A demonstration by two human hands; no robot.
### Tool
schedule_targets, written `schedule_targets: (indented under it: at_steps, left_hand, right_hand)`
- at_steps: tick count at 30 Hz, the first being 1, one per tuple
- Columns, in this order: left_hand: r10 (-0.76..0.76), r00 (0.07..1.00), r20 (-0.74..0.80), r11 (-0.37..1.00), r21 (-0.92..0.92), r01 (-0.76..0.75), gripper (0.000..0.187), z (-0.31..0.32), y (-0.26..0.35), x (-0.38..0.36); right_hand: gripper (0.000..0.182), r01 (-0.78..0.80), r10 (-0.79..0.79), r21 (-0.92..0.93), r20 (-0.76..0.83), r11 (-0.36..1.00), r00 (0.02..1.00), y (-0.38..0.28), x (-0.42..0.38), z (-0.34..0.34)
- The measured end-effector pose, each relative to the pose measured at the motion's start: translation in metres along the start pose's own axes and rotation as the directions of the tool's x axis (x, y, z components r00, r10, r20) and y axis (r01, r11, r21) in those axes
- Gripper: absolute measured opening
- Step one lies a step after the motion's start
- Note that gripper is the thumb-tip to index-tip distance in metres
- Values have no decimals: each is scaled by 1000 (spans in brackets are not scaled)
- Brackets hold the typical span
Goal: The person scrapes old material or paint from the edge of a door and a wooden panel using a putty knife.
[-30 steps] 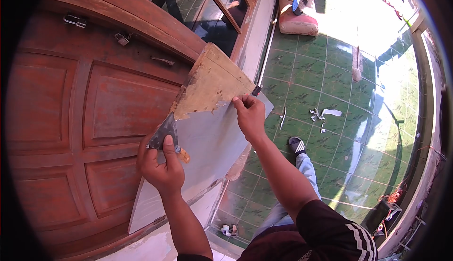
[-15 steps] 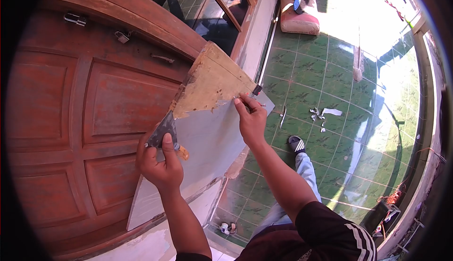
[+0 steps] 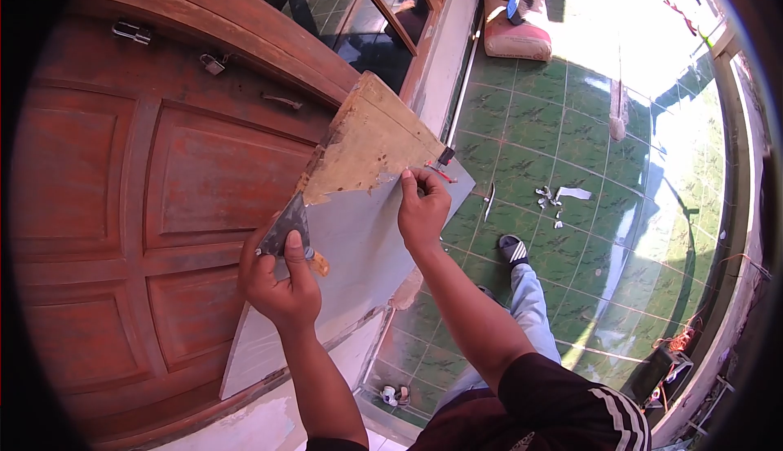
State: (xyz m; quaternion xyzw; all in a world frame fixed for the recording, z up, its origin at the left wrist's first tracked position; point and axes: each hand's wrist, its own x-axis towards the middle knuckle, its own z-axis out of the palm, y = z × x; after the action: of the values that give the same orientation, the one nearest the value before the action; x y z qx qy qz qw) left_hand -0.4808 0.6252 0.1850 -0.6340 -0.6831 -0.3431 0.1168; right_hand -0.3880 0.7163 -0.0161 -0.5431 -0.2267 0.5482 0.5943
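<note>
A wooden board leans out in front of me, with bare, stained wood on its upper part. A smooth grey covering, ragged along its upper edge, lies over the lower part. My left hand is closed round the board's left edge and a scraper, its dark blade flat against the board under my thumb. The scraper's yellowish handle sticks out to the right. My right hand pinches at the covering's torn edge; whatever is between its fingertips is too small to make out. Just above it sits a black-and-red fitting.
Reddish wooden door with padlocks stands at left. On the green tiled floor lie white scraps, a thin blade-like object and a filled sack. A black box with wires is at lower right.
My right hand has shifted left and slightly down along the torn edge, uncovering the red part of the fitting. My left hand and the scraper have moved only slightly.
</note>
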Motion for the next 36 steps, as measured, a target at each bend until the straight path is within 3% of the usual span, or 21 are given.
schedule_targets:
  at_steps: [10, 16, 23, 25, 28, 31, 36]
  left_hand:
    - [-6, 1000, -15, 1000, -14, 5, 22, 1, 2, -1]
    - [-11, 1000, -4, 1000, 2, 11, 23, 0, 0, 0]
    - [-18, 1000, -12, 1000, 15, 18, 23, 1, 3, 2]
    - [-26, 1000, -9, 1000, 16, 26, 23, 0, 4, 1]
    - [-18, 1000, -22, 1000, 7, 18, 24, 3, 4, 2]
    - [-16, 1000, -19, 1000, 21, 16, 25, 1, 4, 2]
    - [-28, 999, -19, 1000, 10, 28, 27, 2, 2, 1]
  right_hand:
    - [17, -76, 42, 215, 160, 974, 986, 14, 11, -10]
    - [14, -162, 129, 206, 164, 965, 978, 23, 6, -25]
    - [21, -144, 125, 133, 142, 981, 982, 54, 2, -57]
    - [30, -141, 116, 175, 147, 974, 982, 40, 5, -55]
    - [39, -35, 35, 2, 147, 999, 989, 22, 15, -38]
    - [40, -27, 30, -51, 57, 998, 998, 14, 16, -21]
    - [34, -84, 86, -23, 101, 996, 991, 13, 16, -19]
